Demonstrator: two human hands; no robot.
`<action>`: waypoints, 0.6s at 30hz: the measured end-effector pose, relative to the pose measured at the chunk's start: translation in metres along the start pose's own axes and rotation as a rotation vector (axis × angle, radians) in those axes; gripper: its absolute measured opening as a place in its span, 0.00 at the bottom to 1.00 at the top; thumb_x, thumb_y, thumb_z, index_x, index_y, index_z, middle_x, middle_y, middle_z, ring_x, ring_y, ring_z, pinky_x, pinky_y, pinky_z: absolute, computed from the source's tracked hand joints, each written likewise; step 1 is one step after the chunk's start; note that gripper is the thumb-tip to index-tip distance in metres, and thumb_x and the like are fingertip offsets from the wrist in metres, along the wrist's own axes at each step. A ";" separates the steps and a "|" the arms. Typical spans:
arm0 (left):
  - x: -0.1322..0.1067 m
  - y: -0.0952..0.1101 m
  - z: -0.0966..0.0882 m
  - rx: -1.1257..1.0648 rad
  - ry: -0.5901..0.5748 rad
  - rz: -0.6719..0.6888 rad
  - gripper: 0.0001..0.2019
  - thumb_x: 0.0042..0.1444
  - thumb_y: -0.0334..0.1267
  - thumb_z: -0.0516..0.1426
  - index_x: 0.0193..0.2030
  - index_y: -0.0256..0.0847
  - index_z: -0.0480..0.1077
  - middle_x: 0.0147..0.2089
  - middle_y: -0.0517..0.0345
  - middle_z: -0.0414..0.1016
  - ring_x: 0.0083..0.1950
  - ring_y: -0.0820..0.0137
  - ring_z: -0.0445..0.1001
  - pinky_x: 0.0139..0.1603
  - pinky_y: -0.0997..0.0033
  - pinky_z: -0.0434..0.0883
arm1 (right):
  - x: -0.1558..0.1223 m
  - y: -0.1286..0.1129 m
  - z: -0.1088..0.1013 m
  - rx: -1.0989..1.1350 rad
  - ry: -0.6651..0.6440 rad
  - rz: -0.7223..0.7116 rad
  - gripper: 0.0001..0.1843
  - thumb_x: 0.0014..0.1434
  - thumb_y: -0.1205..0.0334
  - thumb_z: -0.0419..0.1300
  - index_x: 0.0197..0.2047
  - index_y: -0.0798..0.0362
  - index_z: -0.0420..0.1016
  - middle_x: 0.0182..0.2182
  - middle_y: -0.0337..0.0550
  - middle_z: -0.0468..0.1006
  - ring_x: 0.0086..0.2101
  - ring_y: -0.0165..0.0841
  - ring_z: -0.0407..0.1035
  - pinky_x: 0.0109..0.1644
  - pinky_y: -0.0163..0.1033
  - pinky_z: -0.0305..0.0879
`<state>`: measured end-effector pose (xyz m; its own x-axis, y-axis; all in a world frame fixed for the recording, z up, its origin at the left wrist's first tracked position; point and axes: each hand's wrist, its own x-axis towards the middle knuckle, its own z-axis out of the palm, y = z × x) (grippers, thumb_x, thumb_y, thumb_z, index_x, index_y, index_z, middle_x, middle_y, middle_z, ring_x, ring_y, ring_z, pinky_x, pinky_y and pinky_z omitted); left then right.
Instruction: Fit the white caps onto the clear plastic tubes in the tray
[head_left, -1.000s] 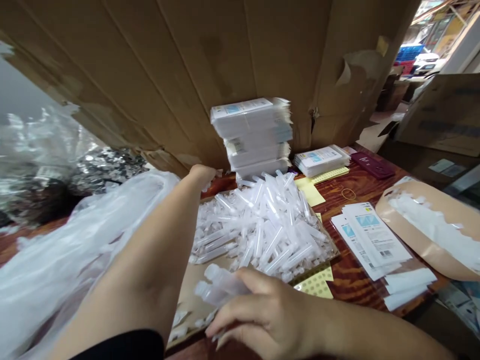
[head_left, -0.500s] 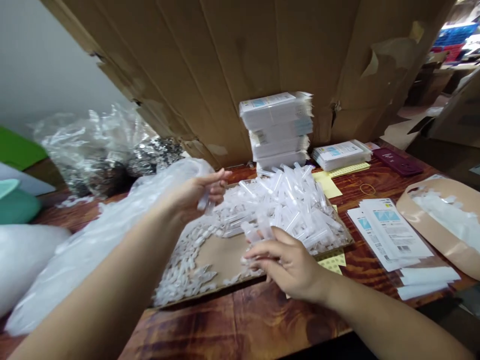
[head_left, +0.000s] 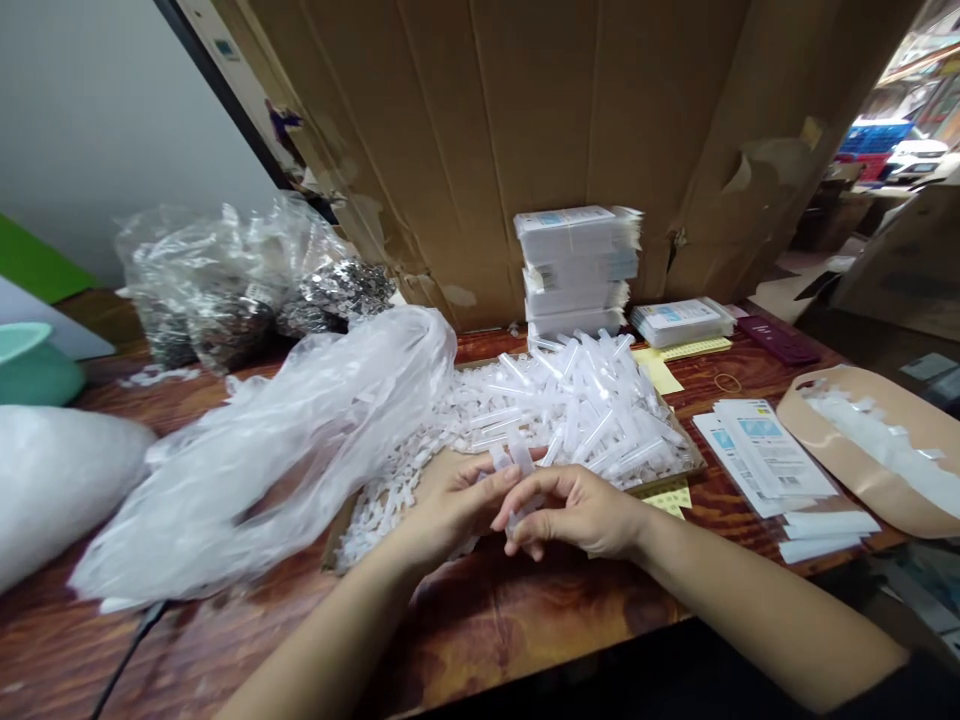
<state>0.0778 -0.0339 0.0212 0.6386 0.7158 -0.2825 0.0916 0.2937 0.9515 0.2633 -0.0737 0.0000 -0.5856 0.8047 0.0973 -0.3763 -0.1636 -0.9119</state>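
Note:
My left hand (head_left: 469, 500) and my right hand (head_left: 574, 510) meet over the front edge of a shallow cardboard tray (head_left: 435, 468). Between their fingers are a few clear plastic tubes (head_left: 519, 452), whose upper ends stick up; the lower ends are mostly covered by my fingers. Both hands are closed around these pieces. Behind them in the tray lies a heap of the same kind of clear tubes (head_left: 592, 400). Small white plastic pieces (head_left: 386, 500) are spread over the tray's left side.
A crumpled clear plastic bag (head_left: 285, 430) lies left of the tray. Stacked printed cards (head_left: 574, 265) stand behind it. At right are loose cards (head_left: 769, 450), a beige basin (head_left: 847, 450) of white pieces and a dark red phone-like object (head_left: 776, 340). A large cardboard sheet (head_left: 525, 130) rises behind.
My left hand has come down and right from above the tray's left side to meet my right hand. The view has shifted slightly.

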 end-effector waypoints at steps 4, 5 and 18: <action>0.001 -0.007 -0.003 0.159 0.222 0.206 0.27 0.50 0.60 0.69 0.45 0.37 0.83 0.34 0.52 0.81 0.33 0.65 0.78 0.31 0.71 0.72 | 0.009 -0.001 0.000 -0.133 -0.032 0.092 0.18 0.54 0.49 0.76 0.39 0.53 0.84 0.34 0.38 0.81 0.32 0.26 0.74 0.45 0.38 0.73; 0.000 -0.008 -0.005 0.158 0.267 0.245 0.25 0.51 0.59 0.69 0.43 0.37 0.84 0.35 0.51 0.81 0.35 0.65 0.78 0.32 0.71 0.72 | 0.010 -0.005 0.000 -0.185 -0.054 0.090 0.15 0.55 0.51 0.75 0.39 0.52 0.84 0.36 0.39 0.82 0.36 0.28 0.76 0.49 0.40 0.73; -0.009 -0.005 -0.024 0.380 0.237 0.425 0.19 0.66 0.56 0.58 0.42 0.40 0.78 0.41 0.50 0.82 0.27 0.74 0.68 0.27 0.72 0.65 | 0.010 -0.046 -0.026 -0.659 0.420 -0.518 0.04 0.61 0.65 0.70 0.39 0.48 0.84 0.35 0.39 0.78 0.35 0.30 0.72 0.40 0.37 0.71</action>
<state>0.0537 -0.0268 0.0157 0.4957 0.8549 0.1529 0.1606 -0.2632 0.9513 0.2935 -0.0439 0.0330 -0.1036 0.8480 0.5198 0.0401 0.5257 -0.8497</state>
